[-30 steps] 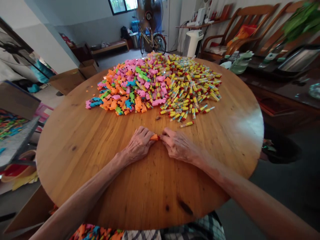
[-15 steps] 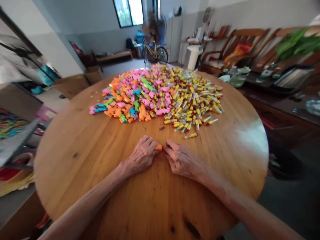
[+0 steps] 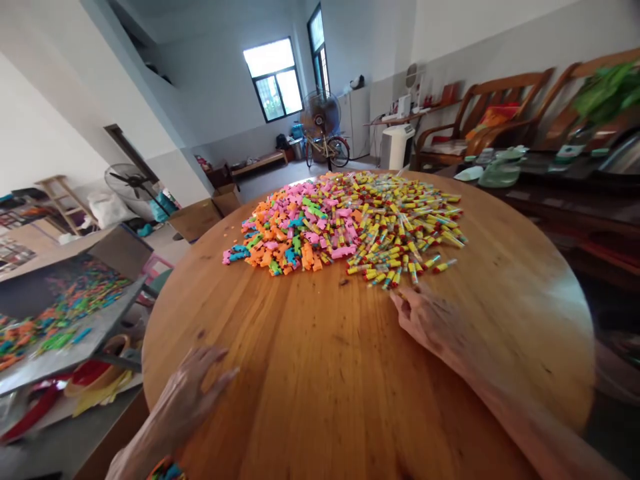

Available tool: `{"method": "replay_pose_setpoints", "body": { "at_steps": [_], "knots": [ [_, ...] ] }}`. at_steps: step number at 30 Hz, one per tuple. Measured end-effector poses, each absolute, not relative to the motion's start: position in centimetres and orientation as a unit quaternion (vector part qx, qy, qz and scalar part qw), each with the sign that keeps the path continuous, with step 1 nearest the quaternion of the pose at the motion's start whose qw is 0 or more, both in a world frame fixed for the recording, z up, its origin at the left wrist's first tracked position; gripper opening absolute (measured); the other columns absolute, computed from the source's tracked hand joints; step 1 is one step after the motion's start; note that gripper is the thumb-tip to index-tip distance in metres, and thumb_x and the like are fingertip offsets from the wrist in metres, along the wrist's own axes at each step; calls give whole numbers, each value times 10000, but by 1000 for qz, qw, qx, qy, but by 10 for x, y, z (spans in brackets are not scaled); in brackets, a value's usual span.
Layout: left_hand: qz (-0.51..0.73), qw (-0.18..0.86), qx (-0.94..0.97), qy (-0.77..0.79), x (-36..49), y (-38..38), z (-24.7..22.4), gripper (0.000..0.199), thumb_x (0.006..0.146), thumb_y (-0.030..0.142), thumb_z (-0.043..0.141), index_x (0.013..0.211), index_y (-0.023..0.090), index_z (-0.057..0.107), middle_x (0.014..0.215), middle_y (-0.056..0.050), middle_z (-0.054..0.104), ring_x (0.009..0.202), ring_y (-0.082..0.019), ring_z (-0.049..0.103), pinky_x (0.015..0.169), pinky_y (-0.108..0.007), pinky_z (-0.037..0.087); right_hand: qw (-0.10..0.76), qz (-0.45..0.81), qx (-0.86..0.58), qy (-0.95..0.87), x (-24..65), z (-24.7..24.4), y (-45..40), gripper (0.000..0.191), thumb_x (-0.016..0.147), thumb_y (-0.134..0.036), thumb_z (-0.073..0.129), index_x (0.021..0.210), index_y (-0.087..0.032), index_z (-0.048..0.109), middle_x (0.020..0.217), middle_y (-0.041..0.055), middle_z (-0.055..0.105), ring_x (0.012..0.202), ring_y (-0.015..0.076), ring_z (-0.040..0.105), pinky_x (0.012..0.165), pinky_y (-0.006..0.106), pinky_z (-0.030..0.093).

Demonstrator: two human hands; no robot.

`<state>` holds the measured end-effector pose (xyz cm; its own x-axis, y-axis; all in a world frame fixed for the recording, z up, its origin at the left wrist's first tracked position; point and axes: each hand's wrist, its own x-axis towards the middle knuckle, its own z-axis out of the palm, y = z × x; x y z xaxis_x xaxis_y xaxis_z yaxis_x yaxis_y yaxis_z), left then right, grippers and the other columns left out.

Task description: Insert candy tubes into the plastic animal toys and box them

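My left hand (image 3: 193, 390) hovers over the left edge of the round table, fingers spread and holding nothing. Below it, brightly coloured pieces (image 3: 167, 470) show beyond the table edge. On the right, my right hand (image 3: 425, 317) has its fingers curled down at the near edge of a heap of small clear tubes with yellow bands and red ends (image 3: 395, 230). Its fingertips look pinched together; what they grip is hidden. Left of the tubes lies a heap of small pink, orange, green and blue plastic pieces (image 3: 295, 230).
The round wooden table (image 3: 310, 373) fills the foreground. To the left, an open box of coloured pieces (image 3: 85, 293) rests on a grey surface. A kettle and jug (image 3: 503, 167) stand on a dark side table. Behind are wooden chairs (image 3: 493, 123), a bicycle and a fan.
My hands have parted. The left moved back left, opened, and no longer holds the orange piece; the right reached forward to the tubes, over where a lone tube lay. The view tilted up and left.
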<state>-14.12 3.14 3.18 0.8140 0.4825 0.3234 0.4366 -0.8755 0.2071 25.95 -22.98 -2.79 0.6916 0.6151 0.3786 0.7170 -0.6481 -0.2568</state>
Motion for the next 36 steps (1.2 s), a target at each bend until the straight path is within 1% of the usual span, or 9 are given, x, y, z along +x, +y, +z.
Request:
{"method": "replay_pose_setpoints", "body": {
  "at_steps": [5, 7, 10, 14, 20, 25, 28, 32, 36],
  "knots": [
    [169, 51, 953, 246, 1, 46, 42, 304, 978, 460, 531, 1040, 185, 644, 909, -60, 699, 817, -205, 672, 730, -311, 501, 185, -115, -871, -441, 260, -42, -232, 247, 941, -233, 428, 824, -192, 642, 812, 73, 591, 584, 162, 446, 562, 317, 194],
    [145, 16, 949, 280, 63, 51, 42, 278, 985, 433, 536, 1042, 184, 646, 991, -80, 707, 899, -212, 676, 780, -309, 494, 184, -96, -863, -461, 260, -45, -235, 229, 934, -180, 411, 911, -186, 639, 855, 73, 605, 589, 157, 469, 555, 310, 201],
    [123, -20, 933, 337, 132, 55, 37, 351, 984, 493, 528, 1064, 171, 646, 1074, -124, 699, 964, -256, 681, 780, -324, 496, 188, -70, -871, -449, 257, -42, -237, 238, 938, -161, 419, 1055, -183, 626, 919, 77, 640, 628, 168, 540, 552, 302, 223],
    [113, -43, 923, 366, 170, 58, 30, 372, 970, 476, 531, 1054, 136, 656, 1074, -175, 696, 935, -306, 692, 743, -350, 503, 146, -17, -889, -434, 252, -28, -236, 249, 891, -117, 479, 1075, -178, 636, 975, 84, 652, 667, 184, 599, 561, 303, 253],
    [88, -66, 932, 345, 159, 65, 32, 307, 969, 415, 513, 1027, 160, 675, 1081, -155, 692, 986, -286, 673, 776, -330, 503, 124, 48, -874, -467, 248, -9, -237, 276, 821, -32, 522, 1034, -144, 657, 1000, 110, 666, 732, 192, 617, 598, 307, 304],
    [82, -66, 954, 280, 122, 68, 28, 237, 969, 335, 525, 1084, 186, 671, 1139, -131, 664, 980, -264, 662, 778, -328, 504, 174, 49, -839, -513, 240, -8, -239, 274, 836, -14, 516, 1002, -152, 685, 1002, 110, 684, 858, 210, 633, 682, 301, 367],
    [85, -52, 965, 241, 93, 66, 22, 229, 961, 262, 524, 1132, 181, 653, 1130, -131, 662, 986, -242, 655, 808, -322, 505, 189, 38, -824, -533, 235, -10, -240, 225, 836, -26, 532, 937, -155, 687, 932, 98, 681, 797, 201, 621, 670, 301, 371],
    [84, -10, 979, 185, 52, 56, 14, 208, 953, 211, 498, 1087, 180, 653, 1055, -103, 671, 939, -194, 651, 817, -297, 505, 210, 31, -806, -553, 229, -17, -240, 162, 844, -67, 554, 874, -155, 687, 848, 87, 667, 729, 197, 603, 665, 304, 387],
    [105, 95, 986, 90, 18, 38, 12, 216, 970, 259, 480, 1009, 180, 677, 935, -67, 652, 822, -162, 628, 716, -265, 479, 260, 31, -782, -566, 221, -20, -236, 165, 882, -122, 562, 905, -174, 718, 851, 81, 679, 755, 194, 606, 697, 299, 402]
  ]
}}
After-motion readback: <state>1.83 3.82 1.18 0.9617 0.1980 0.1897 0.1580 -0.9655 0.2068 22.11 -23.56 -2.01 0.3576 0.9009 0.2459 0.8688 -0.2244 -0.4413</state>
